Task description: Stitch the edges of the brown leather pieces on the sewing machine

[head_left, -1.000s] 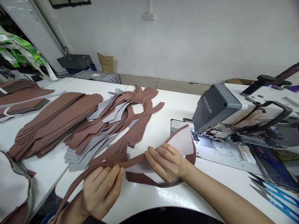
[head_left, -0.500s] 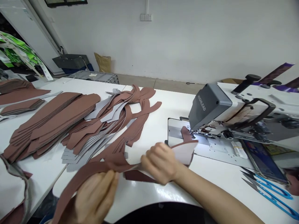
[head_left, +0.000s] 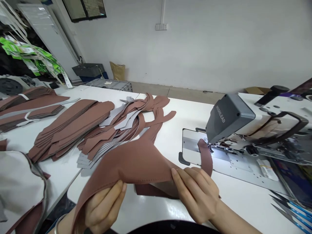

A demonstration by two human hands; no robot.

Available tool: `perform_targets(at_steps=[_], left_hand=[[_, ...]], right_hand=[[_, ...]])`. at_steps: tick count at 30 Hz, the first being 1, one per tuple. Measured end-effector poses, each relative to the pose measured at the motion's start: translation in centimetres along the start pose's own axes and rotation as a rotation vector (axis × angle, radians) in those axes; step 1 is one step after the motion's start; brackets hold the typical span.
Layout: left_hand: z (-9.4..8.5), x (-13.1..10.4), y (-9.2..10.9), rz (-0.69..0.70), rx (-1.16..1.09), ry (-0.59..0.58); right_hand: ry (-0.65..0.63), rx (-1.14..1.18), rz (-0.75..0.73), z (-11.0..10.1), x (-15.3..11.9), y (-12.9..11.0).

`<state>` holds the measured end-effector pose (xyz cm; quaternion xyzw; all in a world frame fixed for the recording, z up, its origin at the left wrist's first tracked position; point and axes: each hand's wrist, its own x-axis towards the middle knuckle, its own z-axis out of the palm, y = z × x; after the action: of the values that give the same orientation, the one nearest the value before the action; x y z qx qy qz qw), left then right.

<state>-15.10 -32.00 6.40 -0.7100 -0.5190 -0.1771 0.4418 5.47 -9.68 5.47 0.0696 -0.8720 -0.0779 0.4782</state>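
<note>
"Pinching with both hands?"

"Yes: left hand [head_left: 104, 206] and right hand [head_left: 197, 195] are gripping a brown panel [head_left: 138, 159] by its near, stitched edge, left of the Highlead sewing machine [head_left: 230, 115]."

"Which is sitting nearer the machine?"

"The right hand. Lengthwise, the panel is arching from the left hand toward the machine; bare white tabletop [head_left: 169, 138] is lying between its far edge and the machine bed [head_left: 191, 148]."

An open lane of white table [head_left: 186, 113] runs between the heaped brown and grey pieces [head_left: 101, 143] and the sewing machine [head_left: 229, 110], but from the near side the brown panel [head_left: 136, 159] stretched between left hand [head_left: 106, 204] and right hand [head_left: 198, 193] bars it, and scissors [head_left: 281, 196] obstruct the lower right.
</note>
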Motion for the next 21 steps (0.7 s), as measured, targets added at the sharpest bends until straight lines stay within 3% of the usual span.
perform_targets(at_steps=[4, 9, 16, 21], left_hand=[[0.2, 0.8, 0.6, -0.045, 0.013, -0.003], [0.0, 0.8, 1.6, -0.123, -0.043, -0.059], [-0.1, 1.7, 1.2, -0.094, -0.001, -0.038], [-0.6, -0.7, 1.2, -0.141, -0.035, -0.101]], right_hand=[[0.072, -0.060, 0.008, 0.0, -0.8, 0.7], [0.073, -0.105, 0.023, 0.2, -0.9, 0.8], [0.081, -0.097, 0.028, 0.1, -0.9, 0.7], [0.020, -0.114, 0.082, 0.2, -1.1, 0.8]])
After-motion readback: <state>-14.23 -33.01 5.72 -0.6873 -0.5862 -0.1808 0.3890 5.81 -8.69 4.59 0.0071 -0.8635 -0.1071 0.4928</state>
